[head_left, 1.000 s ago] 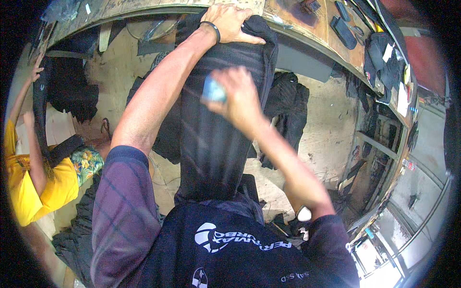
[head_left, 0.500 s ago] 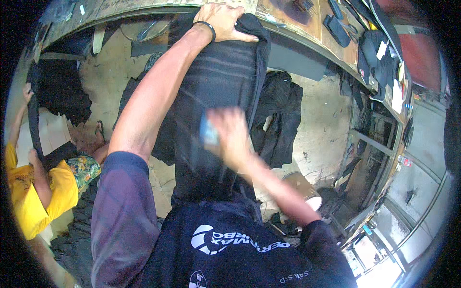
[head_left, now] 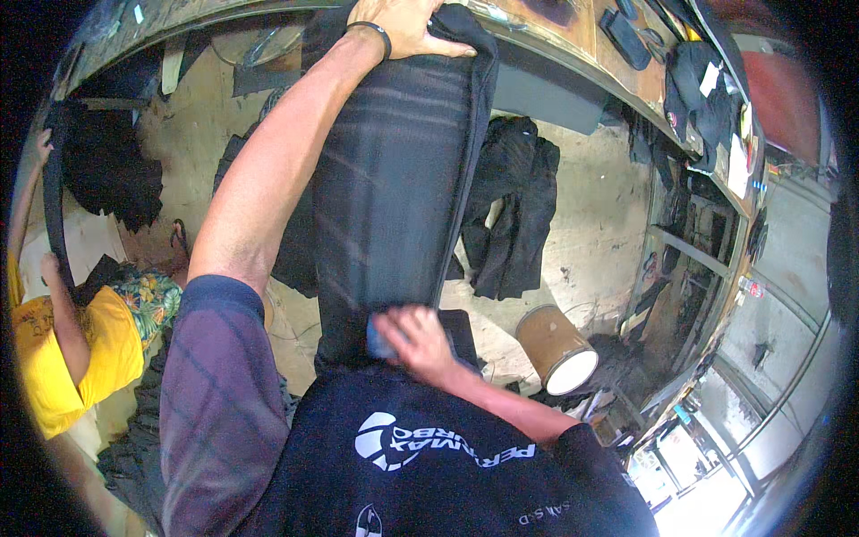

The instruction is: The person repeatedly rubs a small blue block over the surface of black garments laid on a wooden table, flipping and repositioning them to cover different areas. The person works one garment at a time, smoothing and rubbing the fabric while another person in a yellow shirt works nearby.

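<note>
A long piece of black cloth [head_left: 394,179], with faint paler streaks across its upper part, is stretched lengthwise in front of me, like a trouser leg over a long form. My left hand [head_left: 403,27] lies on its far end, thumb stretched out flat to the right; the upper picture edge cuts off some fingers. At the near end, by my shirt, my right hand [head_left: 419,340] is closed around a small blue thing [head_left: 379,338] and rests on the cloth. Motion blurs that hand, and the blue thing's kind cannot be made out.
Black trousers [head_left: 514,206] lie to the right of the stretched cloth. A brown drum [head_left: 550,345] with a pale end stands nearby. A wooden bench [head_left: 564,40] runs along the far side. At left, a person in yellow [head_left: 80,349] handles dark cloth.
My right hand has moved toward me along the cloth with the blue thing, from its middle to its near end. My left hand stays on the far end. The view has shifted slightly.
</note>
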Demonstrator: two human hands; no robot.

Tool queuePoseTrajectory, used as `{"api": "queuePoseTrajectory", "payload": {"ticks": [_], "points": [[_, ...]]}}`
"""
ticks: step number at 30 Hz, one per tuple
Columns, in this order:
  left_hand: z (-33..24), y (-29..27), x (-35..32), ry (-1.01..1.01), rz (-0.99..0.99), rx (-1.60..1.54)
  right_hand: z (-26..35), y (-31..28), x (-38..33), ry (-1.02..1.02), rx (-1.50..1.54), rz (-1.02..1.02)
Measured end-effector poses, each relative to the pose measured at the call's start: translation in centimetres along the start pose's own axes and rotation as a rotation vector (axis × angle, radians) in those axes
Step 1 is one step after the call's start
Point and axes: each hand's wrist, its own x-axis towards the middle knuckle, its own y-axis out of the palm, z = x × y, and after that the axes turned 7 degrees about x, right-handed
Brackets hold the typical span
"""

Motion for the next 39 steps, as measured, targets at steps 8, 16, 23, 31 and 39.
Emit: {"api": "queuePoseTrajectory", "payload": {"ticks": [8, 16, 23, 31, 39], "points": [[0.1, 0.0, -0.4, 0.049, 0.039, 0.017, 0.4, -1.3, 2.5, -0.087, 0.081, -0.086], [-0.3, 0.3, 1.3, 0.187, 0.016, 0.011, -4.1, -6.2, 13.0, -0.088, 0.07, 0.035], [0.5, 0.8, 2.3, 0.186, -0.062, 0.004, -4.8, -4.3, 10.9, -0.424, 0.072, 0.26], [-0.2, 0.6, 3.9, 0.163, -0.08, -0.042, -1.0, -1.0, 5.5, -0.116, 0.062, -0.025], [-0.7, 1.7, 2.3, 0.161, -0.155, -0.016, 3.4, 0.9, -0.9, 0.141, -0.028, -0.028]]}}
